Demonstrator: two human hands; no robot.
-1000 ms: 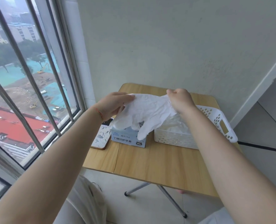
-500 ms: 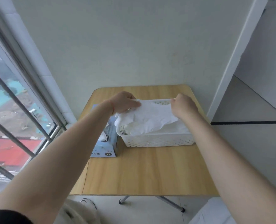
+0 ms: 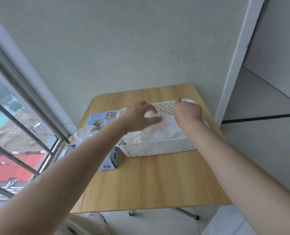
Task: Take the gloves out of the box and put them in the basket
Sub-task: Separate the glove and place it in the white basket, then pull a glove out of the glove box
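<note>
So both your hands are over the white basket (image 3: 157, 148) right now. Your left hand (image 3: 139, 117) has its fingers spread loose above the pile, not pinching anything as far as I can see. Your right hand (image 3: 188, 111) is curled up at the far right end of the basket; it's probably holding an edge of glove there, but its fingers are turned away, so I can't tell for sure.

The gloves (image 3: 157, 133) you've moved are lying crumpled in the basket, spread along its long axis, which runs left to right across the counter (image 3: 149, 184).

The thing that matters for the next grab: the glove box (image 3: 106, 160) sits just beside the basket on its left, touching or nearly so, with its long axis running away from you. A white glove (image 3: 84, 134) is puffed up out of its top opening, just left of your left forearm. So the left hand is clearly the nearer one; I'd guess it just has to pull back and left to reach that glove. How many are left inside the box I can't see.
</note>
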